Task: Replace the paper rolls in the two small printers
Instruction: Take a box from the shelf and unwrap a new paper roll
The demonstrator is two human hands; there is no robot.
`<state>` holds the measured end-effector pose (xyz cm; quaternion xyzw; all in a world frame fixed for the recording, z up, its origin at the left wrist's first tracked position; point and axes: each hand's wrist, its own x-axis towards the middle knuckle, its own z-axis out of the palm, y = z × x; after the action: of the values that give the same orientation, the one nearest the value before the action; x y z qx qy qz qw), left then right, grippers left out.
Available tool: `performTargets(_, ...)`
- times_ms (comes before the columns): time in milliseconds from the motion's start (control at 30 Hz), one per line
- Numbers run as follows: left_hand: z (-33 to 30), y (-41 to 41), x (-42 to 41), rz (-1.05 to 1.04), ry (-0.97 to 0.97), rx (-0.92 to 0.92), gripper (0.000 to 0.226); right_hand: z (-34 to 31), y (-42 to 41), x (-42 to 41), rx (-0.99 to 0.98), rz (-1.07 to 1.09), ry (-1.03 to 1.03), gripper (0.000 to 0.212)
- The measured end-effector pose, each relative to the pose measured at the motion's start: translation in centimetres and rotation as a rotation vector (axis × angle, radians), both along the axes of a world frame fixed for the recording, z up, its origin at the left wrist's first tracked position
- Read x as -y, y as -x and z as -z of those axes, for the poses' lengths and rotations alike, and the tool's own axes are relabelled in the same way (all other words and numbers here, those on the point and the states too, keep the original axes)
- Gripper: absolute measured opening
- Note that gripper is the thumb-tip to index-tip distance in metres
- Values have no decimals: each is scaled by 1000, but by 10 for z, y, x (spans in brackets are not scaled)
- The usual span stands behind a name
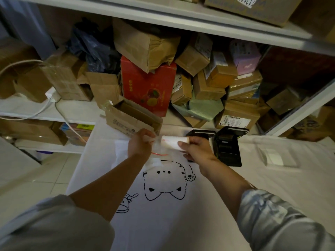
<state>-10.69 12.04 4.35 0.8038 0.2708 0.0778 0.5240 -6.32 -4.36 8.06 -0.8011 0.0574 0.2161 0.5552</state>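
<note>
Head view: a white paper roll (pixel 175 142) is held above the far part of the bench (pixel 272 187), its long axis lying level and running left to right, one flat end toward the printers. Its left part sits inside the mouth of a clear plastic bag (pixel 157 156) with a red seal line, and the bag hangs down below the roll. The right hand (pixel 197 150) grips the roll's right end, thumb over the top and fingers curled beneath. The left hand (pixel 140 144) pinches the bag at its left side, fingers bent round the film.

Just right of the roll, two black printers stand side by side on the bench. The nearer-to-centre printer (pixel 200 133) is largely hidden behind the right hand; the right printer (pixel 229 147) has its lid raised. Further right lies a small white block (pixel 273 157), blurred. A white cloth with a black cat drawing (pixel 166 183) covers the bench under the forearms.

Behind the hands an open cardboard box (pixel 132 118) leans at the bench's far edge. Beyond it a shelf (pixel 72 109) is piled with cartons, among them a red box (pixel 147 87). Both forearms reach forward, pale blue sleeves (pixel 282 220) pushed back to the elbows.
</note>
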Motion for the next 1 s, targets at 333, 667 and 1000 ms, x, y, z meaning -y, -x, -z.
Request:
performTargets(333, 37, 13, 17, 471, -369, -111, 36, 18, 5, 9, 12, 41, 114, 38)
performTargets(667, 57, 11, -3, 566, -1077, -333, 57, 64, 10, 1, -74, 52, 163, 31)
performTargets(1000, 62, 5, -13, 399, -975, -198, 64, 93, 4, -8, -93, -60, 232, 31)
